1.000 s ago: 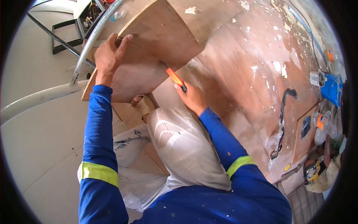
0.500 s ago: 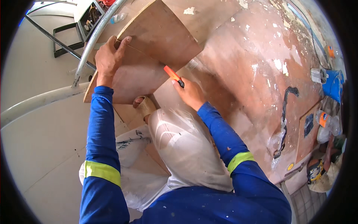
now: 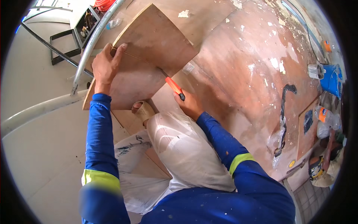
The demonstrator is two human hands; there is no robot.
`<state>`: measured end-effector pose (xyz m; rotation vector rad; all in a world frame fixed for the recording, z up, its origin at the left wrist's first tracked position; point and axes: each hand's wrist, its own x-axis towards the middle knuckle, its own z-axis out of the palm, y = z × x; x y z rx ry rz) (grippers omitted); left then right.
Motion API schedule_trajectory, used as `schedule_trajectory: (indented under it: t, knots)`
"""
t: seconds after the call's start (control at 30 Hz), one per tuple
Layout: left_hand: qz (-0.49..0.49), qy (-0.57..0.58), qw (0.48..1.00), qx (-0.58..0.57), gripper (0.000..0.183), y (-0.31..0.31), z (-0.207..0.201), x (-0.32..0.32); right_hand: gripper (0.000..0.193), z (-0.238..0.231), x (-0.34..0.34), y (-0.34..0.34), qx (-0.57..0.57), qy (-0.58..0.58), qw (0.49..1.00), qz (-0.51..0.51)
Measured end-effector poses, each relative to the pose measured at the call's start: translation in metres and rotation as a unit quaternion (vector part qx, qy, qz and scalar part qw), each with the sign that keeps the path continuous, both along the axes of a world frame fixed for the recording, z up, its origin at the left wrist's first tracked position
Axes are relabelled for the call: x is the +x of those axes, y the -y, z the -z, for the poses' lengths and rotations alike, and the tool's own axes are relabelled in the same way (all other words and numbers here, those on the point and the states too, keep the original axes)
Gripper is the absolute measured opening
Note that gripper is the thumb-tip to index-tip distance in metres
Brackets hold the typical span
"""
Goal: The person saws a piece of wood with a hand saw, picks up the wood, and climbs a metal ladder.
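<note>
A brown plywood sheet point(image 3: 153, 37) stands tilted in front of me, bent along a line that crosses it; its lower part point(image 3: 136, 80) reaches down toward my foot. My left hand point(image 3: 105, 67) is closed on the left edge of the sheet where that line ends, with the thumb over the face. In my right hand point(image 3: 190, 104) is an orange and black utility knife point(image 3: 173, 85). Its thin blade points up and left, with the tip at or very near the right end of the line; whether it touches cannot be made out.
A grey metal tube frame point(image 3: 84, 56) curves past the sheet's left side. My sandaled foot point(image 3: 143, 112) rests just below the sheet. On the right lie a black hooked bar point(image 3: 285, 112), a blue container point(image 3: 331, 80) and a plastic bottle point(image 3: 328, 115). A dark metal frame point(image 3: 63, 44) lies upper left.
My right hand has moved slightly down with the knife, and the thin blade now shows beyond the orange handle. My left hand keeps its hold on the sheet. The view has shifted a little.
</note>
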<state>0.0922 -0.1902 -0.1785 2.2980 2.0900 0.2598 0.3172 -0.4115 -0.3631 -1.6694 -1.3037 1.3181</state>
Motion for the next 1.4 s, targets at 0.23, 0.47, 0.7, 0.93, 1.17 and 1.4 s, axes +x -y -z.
schedule_trajectory:
  t: [0.23, 0.47, 0.7, 0.93, 1.17, 1.4]
  knots:
    - [-0.022, -0.032, 0.999, -0.006, 0.072, 0.015, -0.022, -0.015, 0.04, -0.118, 0.117, 0.149, -0.074, -0.011, 0.996, -0.04]
    - [-0.008, -0.01, 1.0, 0.014, 0.073, 0.007, -0.004, 0.0, 0.046, -0.04, 0.059, 0.046, -0.041, 0.085, 0.994, -0.046]
    - [-0.026, -0.05, 0.998, -0.017, 0.072, 0.009, -0.012, -0.018, 0.044, -0.083, 0.08, 0.105, 0.002, -0.019, 0.999, -0.036]
    - [-0.026, -0.022, 0.999, -0.01, 0.073, 0.014, -0.021, -0.01, 0.043, -0.099, 0.054, 0.081, -0.041, 0.007, 0.999, 0.003]
    - [-0.017, -0.022, 0.999, -0.02, 0.073, 0.01, -0.013, -0.016, 0.05, -0.061, 0.041, 0.041, -0.097, -0.041, 0.992, -0.064]
    - [-0.026, -0.027, 0.999, -0.021, 0.074, 0.02, -0.027, -0.013, 0.043, -0.138, 0.108, 0.137, -0.11, -0.018, 0.994, -0.023]
